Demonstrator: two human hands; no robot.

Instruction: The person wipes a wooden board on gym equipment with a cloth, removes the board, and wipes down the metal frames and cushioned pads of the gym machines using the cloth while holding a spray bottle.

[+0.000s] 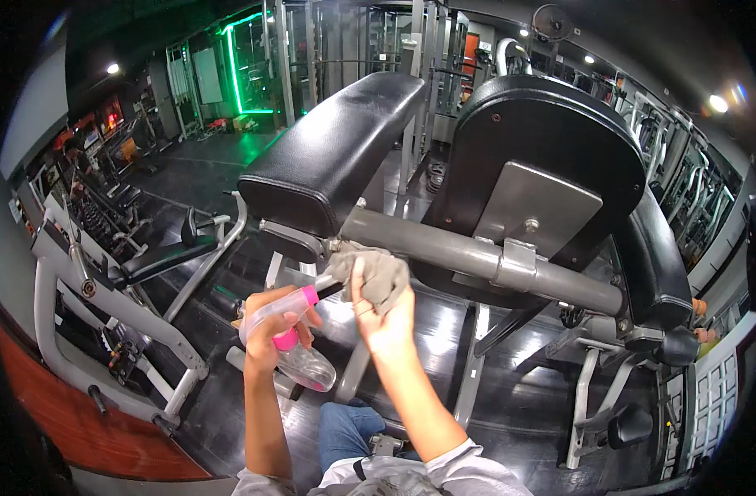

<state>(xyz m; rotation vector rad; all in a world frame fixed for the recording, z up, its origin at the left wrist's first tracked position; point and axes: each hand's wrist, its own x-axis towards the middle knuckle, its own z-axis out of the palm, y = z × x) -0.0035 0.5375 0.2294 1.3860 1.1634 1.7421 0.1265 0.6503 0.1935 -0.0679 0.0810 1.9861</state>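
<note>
My left hand [271, 326] is wrapped round a clear spray bottle [308, 368] with a pink nozzle and collar. The bottle tilts, its nozzle turned toward the machine. In my right hand [386, 318] is a crumpled grey-brown cloth [374, 277], pressed near the left end of a grey metal tube [427, 240]. That tube belongs to a gym machine with a black padded seat [337, 140] above my hands. A black rounded backrest [551, 132] with a metal plate on its rear stands to the right. The cloth hides part of the tube's end.
A black pad [659, 256] sits at the tube's right end. To the left stands a light grey machine frame [114, 322]. A bench [167, 256] and more gym equipment are behind it. Metal legs rise from the dark floor around me.
</note>
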